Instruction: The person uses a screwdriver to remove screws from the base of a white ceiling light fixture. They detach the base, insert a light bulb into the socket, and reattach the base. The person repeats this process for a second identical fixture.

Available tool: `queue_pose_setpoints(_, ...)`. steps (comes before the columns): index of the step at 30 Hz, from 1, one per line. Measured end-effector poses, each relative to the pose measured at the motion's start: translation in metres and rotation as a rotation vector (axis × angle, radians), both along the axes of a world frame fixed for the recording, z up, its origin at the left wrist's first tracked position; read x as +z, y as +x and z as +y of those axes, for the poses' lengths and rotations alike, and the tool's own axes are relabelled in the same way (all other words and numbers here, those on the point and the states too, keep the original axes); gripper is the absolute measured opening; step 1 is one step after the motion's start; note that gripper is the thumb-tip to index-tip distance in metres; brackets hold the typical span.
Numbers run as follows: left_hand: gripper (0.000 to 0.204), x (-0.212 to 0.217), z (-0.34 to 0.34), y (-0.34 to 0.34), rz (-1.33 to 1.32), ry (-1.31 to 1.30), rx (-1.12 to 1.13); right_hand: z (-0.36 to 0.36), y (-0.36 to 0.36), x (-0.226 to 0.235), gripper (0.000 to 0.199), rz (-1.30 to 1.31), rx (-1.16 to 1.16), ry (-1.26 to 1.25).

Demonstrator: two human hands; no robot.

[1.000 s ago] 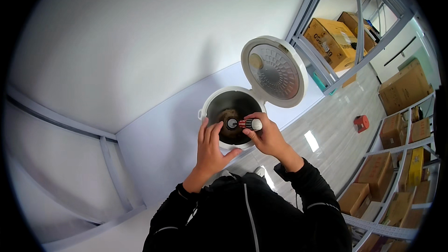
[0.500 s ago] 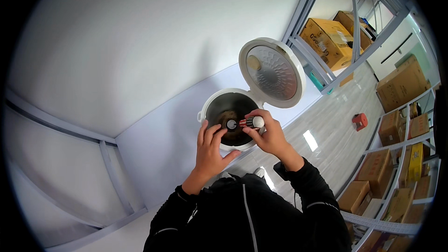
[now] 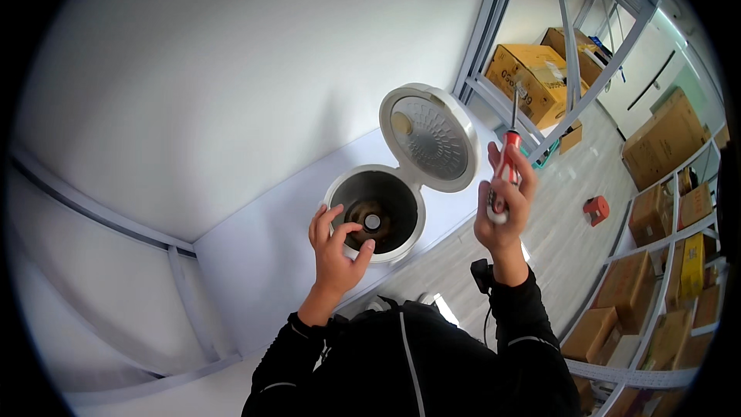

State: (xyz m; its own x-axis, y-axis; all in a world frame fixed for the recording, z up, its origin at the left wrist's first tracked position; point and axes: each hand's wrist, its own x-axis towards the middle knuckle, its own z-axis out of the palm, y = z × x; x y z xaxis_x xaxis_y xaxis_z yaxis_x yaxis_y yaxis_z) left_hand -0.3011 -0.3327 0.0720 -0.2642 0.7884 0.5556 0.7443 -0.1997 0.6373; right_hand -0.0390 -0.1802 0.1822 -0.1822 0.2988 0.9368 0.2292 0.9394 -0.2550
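Note:
A white rice cooker (image 3: pixel 421 218) stands on the white tabletop (image 3: pixel 258 224), its lid (image 3: pixel 434 139) tilted back. No inner pot sits inside; a brown-stained floor with a small round metal centre button (image 3: pixel 372 222) shows. At the cooker's near left rim, my left hand (image 3: pixel 337 262) has its fingers spread, the fingertips over the opening. My right hand (image 3: pixel 505 224) is raised to the right of the cooker and grips a screwdriver (image 3: pixel 509 153). The screwdriver has a red handle, and its metal shaft points up and away from the cooker.
A white wall (image 3: pixel 193 69) rises behind the table. Grey metal framing (image 3: pixel 556 135) and a yellow-brown carton (image 3: pixel 529 81) are at the back right. Shelves with several cardboard boxes (image 3: pixel 625 282) line the right side. A red stool (image 3: pixel 596 210) stands on the floor.
My right hand has lifted the screwdriver out of the cooker and moved it up and right, turning its shaft upward. My left hand stays by the rim.

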Motion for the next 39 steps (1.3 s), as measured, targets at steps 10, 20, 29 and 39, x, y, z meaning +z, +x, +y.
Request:
queue_pose_setpoints(10, 0.023, 0.037, 0.029, 0.040, -0.148, 0.058, 0.044, 0.037, 0.009, -0.032, 0.050, -0.060, 0.007, -0.139)
queue_pose_setpoints(20, 0.059, 0.047, 0.032, 0.088, -0.219, 0.258, 0.360, 0.021, -0.009, -0.058, 0.035, -0.285, 0.584, -0.018)
queue_pose_setpoints(29, 0.066, -0.010, -0.004, 0.081, -0.319, 0.246, 0.490, 0.020, -0.033, -0.072, 0.034, -0.427, 0.802, 0.188)
queue_pose_setpoints(39, 0.084, -0.021, 0.005, 0.088, -0.545, -0.087, 0.692, 0.029, -0.041, -0.096, 0.030, -0.509, 0.972, 0.228)
